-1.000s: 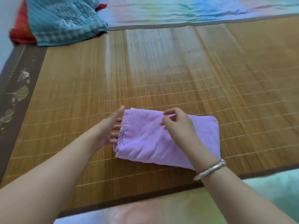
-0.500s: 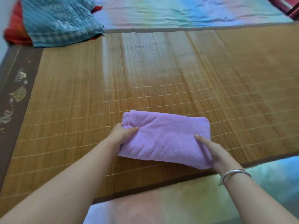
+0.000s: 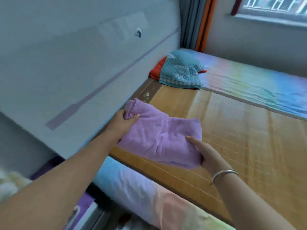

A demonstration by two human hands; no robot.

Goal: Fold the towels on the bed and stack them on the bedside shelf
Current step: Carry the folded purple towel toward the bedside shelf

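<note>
A folded purple towel point(image 3: 162, 138) is held up above the near left corner of the bed's bamboo mat point(image 3: 240, 138). My left hand point(image 3: 123, 124) grips its far left end, thumb on top. My right hand point(image 3: 209, 156), with a silver bangle at the wrist, grips its near right end, fingers under the fold. The towel sags a little between the two hands. No shelf shows clearly; the bottom left of the head view is blurred.
A grey padded headboard point(image 3: 74, 72) runs along the left. A teal quilted pillow point(image 3: 181, 70) over something red lies at the bed's head. A pastel sheet point(image 3: 249, 80) covers the far side and the mattress edge point(image 3: 141, 188). Curtains and a window are at the back.
Both hands have closed on the towel's ends and lifted it off the mat toward the left. The view has swung left, so the headboard and the bed's edge now show.
</note>
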